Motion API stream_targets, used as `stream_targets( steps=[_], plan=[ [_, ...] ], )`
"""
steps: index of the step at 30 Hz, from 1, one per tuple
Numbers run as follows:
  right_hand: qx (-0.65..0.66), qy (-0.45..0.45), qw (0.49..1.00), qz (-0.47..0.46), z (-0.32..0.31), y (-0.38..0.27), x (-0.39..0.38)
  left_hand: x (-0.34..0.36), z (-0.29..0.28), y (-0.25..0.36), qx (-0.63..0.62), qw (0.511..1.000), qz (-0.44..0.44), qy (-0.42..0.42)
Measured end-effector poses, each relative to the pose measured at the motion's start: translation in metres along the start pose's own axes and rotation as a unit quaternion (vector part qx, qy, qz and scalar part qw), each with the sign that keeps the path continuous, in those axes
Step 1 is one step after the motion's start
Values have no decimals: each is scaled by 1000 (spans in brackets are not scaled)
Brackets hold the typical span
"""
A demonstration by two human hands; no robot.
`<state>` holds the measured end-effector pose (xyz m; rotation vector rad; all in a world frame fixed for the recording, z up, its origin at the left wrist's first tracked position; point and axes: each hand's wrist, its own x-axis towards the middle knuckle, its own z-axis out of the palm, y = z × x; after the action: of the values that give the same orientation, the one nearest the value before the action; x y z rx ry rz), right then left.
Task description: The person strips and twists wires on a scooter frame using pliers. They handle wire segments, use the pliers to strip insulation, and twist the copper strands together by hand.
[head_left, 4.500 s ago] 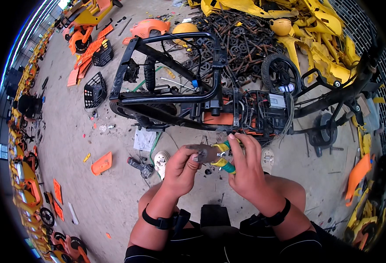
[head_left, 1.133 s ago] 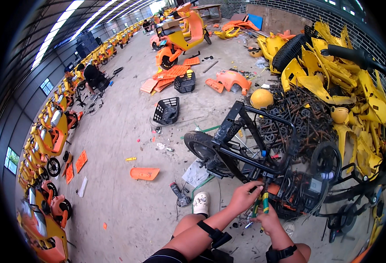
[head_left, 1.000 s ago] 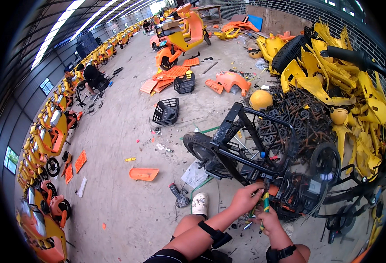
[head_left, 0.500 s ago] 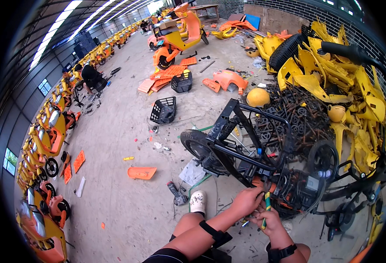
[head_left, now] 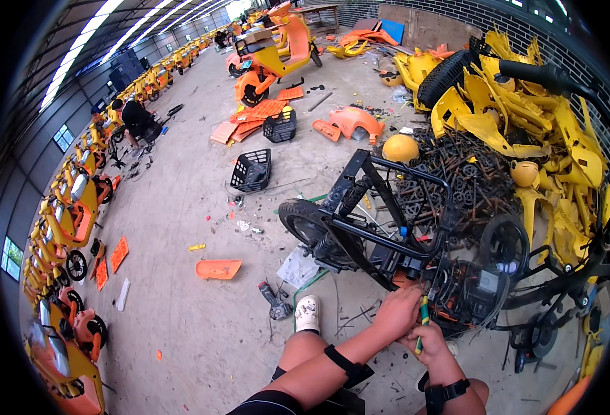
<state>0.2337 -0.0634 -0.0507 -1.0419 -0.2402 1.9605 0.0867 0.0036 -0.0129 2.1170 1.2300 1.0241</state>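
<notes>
Currently: right hand [head_left: 429,346] curls round green-yellow pliers [head_left: 424,315] | left hand [head_left: 397,312], its 10 o'clock (finger state: cannot tell) | black frame [head_left: 391,244], 12 o'clock beyond.

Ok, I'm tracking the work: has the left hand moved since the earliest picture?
Yes, toward the scooter frame. Then the left hand showed short of the frame; now it reaches the frame's near side, by the orange part.

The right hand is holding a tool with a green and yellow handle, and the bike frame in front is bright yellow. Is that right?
Not quite: the head view shows the bike frame is black. The right hand does hold the tool with a green and yellow handle.
</notes>
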Motion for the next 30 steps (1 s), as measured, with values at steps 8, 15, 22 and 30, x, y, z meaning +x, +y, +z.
stream_targets(
  steps=[8, 15, 22, 30],
  plan=[
    [-16, 18, 1000, -18, 41, 3, -5, 0, -12, -20, 15, 1000, 4, -2],
    [-27, 29, 999, -12, 50, 14, 7, -5, -23, -38, 15, 999, -8, -38],
    [-42, 17, 999, 1, 56, 32, 16, -16, -36, -50, 35, 997, -44, -54],
    [-38, -24, 999, -2, 81, 35, 15, -18, -71, -48, -25, 997, -57, 44]
  ],
)
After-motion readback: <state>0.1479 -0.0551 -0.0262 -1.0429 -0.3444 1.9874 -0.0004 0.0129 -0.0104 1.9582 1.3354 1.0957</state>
